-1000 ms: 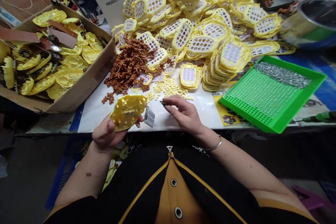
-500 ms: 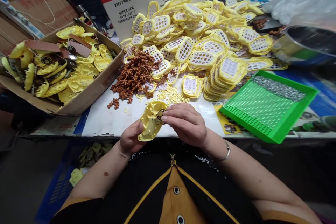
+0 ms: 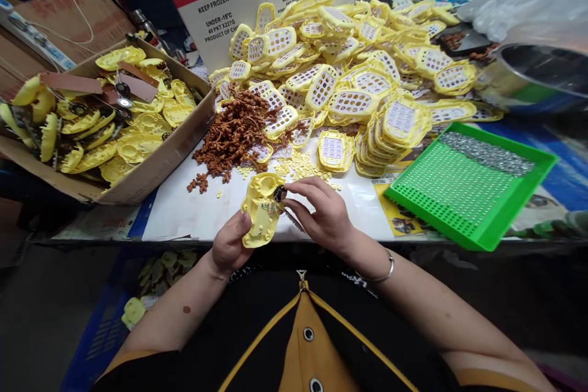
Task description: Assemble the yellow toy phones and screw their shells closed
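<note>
A yellow plastic shell (image 3: 263, 214) is gripped along its left side by my left hand (image 3: 231, 241), its hollow inside facing up. Thin wires run across that inside. Between the thumb and fingers of my right hand (image 3: 321, 214) is a small round black speaker (image 3: 280, 193), pinched at the shell's right edge. A flat piece, perhaps a circuit board (image 3: 294, 219), dangles just below those fingers. Beyond the shell lie small yellow bits (image 3: 301, 166) and a heap of brown branched parts (image 3: 234, 135).
At the left, a cardboard box (image 3: 156, 162) holds yellow shells with wired parts. Yellow keypad faces (image 3: 353, 101) are piled at the back, some stacked. A green perforated tray (image 3: 441, 196) with small metal pieces stands right, near a metal bowl (image 3: 509, 82). A blue crate (image 3: 98, 331) sits below the table.
The shell has turned so its inside faces me more. My right hand has tilted the speaker upright at the shell's edge, and the flat dangling piece has come into view.
</note>
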`<state>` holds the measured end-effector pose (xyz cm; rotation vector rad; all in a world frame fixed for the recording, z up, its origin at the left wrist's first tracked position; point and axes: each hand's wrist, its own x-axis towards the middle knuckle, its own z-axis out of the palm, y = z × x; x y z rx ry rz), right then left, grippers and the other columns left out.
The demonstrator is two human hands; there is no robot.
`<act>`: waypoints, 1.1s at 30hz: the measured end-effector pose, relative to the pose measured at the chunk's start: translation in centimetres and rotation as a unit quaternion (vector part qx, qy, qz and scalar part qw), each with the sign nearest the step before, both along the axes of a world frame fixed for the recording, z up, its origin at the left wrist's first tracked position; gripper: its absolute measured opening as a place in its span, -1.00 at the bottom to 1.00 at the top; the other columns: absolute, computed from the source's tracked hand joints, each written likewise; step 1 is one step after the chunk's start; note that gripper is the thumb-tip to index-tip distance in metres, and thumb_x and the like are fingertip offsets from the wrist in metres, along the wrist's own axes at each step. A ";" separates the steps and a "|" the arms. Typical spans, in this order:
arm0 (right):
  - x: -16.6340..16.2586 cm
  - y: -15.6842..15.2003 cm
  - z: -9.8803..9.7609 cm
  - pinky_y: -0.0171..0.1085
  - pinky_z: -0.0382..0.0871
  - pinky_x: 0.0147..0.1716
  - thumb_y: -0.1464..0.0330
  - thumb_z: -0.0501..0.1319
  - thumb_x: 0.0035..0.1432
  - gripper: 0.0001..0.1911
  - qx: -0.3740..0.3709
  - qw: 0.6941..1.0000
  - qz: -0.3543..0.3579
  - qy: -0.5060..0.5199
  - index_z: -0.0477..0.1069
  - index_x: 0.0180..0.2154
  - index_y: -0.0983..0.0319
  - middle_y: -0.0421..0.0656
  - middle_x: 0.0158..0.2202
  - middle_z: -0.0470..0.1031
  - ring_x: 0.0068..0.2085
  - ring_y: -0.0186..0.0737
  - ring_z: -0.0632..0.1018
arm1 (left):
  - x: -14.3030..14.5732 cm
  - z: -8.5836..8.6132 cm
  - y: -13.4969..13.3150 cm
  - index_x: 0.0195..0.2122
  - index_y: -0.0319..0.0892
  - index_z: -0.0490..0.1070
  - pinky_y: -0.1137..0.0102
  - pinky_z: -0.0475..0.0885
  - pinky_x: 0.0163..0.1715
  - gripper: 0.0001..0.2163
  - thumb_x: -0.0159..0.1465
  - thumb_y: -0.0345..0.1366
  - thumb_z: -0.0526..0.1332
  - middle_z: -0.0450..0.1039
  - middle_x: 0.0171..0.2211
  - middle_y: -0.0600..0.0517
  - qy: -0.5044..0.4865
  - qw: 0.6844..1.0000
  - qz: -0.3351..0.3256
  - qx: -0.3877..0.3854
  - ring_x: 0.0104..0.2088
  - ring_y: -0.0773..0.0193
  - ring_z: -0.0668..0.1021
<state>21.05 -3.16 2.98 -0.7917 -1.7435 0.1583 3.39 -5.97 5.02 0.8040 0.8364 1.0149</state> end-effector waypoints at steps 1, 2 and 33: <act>0.0 0.0 0.0 -0.24 0.51 -0.32 0.46 0.20 0.21 -0.74 0.009 1.000 -0.009 -0.012 0.36 -0.05 0.20 -0.07 -0.29 0.52 -0.28 -0.22 0.55 | 0.0 -0.1 0.0 0.07 -0.15 0.43 0.13 0.32 0.11 -0.40 0.06 0.06 0.32 0.55 -0.07 -0.12 0.008 1.000 0.000 0.009 0.09 -0.09 0.47; 0.0 0.1 -0.1 -0.23 0.51 -0.32 0.46 0.20 0.21 -0.74 0.025 0.999 -0.018 -0.028 0.35 -0.04 0.21 -0.05 -0.29 0.53 -0.28 -0.21 0.55 | 0.0 -0.2 0.0 0.08 -0.14 0.41 0.13 0.32 0.11 -0.39 0.06 0.07 0.32 0.54 -0.05 -0.12 0.016 1.000 0.000 0.017 0.10 -0.10 0.46; 3.2 -0.4 3.2 -0.20 0.60 -0.24 0.46 0.18 0.22 -0.79 0.219 0.956 -0.016 -0.194 0.35 -0.09 0.40 -0.01 -0.36 0.58 -0.33 -0.22 0.58 | 0.5 0.6 0.9 -0.11 -0.22 0.52 0.16 0.39 0.00 -0.55 0.10 0.01 0.32 0.61 -0.24 -0.10 -0.111 0.989 -0.069 -0.074 -0.12 -0.02 0.59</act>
